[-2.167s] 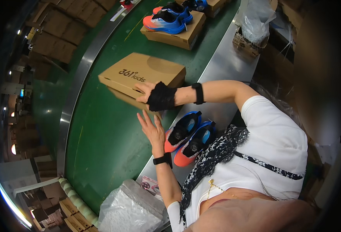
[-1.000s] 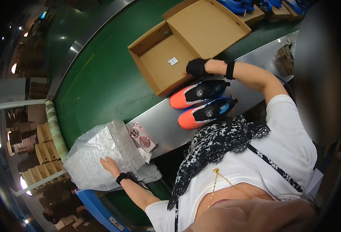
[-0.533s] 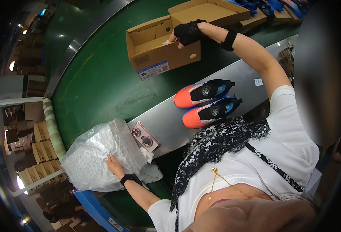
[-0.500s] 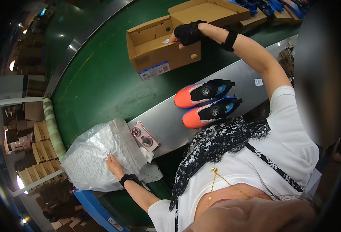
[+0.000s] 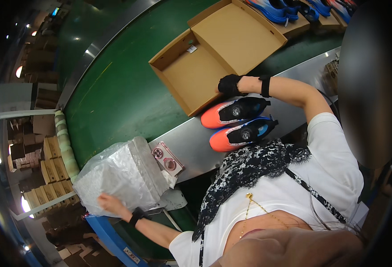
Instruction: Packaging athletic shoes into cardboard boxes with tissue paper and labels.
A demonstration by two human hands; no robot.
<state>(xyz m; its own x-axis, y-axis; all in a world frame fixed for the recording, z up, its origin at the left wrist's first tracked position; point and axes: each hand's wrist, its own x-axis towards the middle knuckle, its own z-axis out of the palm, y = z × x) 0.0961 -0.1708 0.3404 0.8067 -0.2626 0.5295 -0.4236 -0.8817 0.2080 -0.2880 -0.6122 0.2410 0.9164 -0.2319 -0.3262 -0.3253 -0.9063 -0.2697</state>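
My right hand (image 5: 230,85), in a black fingerless glove, grips the near wall of an open brown shoe box (image 5: 190,82). The box's lid (image 5: 238,35) is folded back, and a small white slip (image 5: 192,49) lies inside. Close below my right hand rests a pair of orange, black and blue sneakers (image 5: 238,122), side by side on the metal ledge. My left hand (image 5: 111,204), fingers curled in a pinch, is on the topmost thin white wrapping sheet (image 5: 111,171) of a stack in clear plastic. Its fingertips are small and partly hidden.
A phone in a pink case (image 5: 167,159) lies on the metal ledge (image 5: 193,153) beside the wrapping stack. Behind is a green conveyor belt (image 5: 120,102). More blue sneakers (image 5: 274,10) sit on boxes at the far right. A blue bin (image 5: 116,242) stands at the lower left.
The shoe box has been turned and drawn nearer, its inside now facing me. My right hand moved toward me with it. My left hand slid leftward over the wrapping sheets and its fingers curled.
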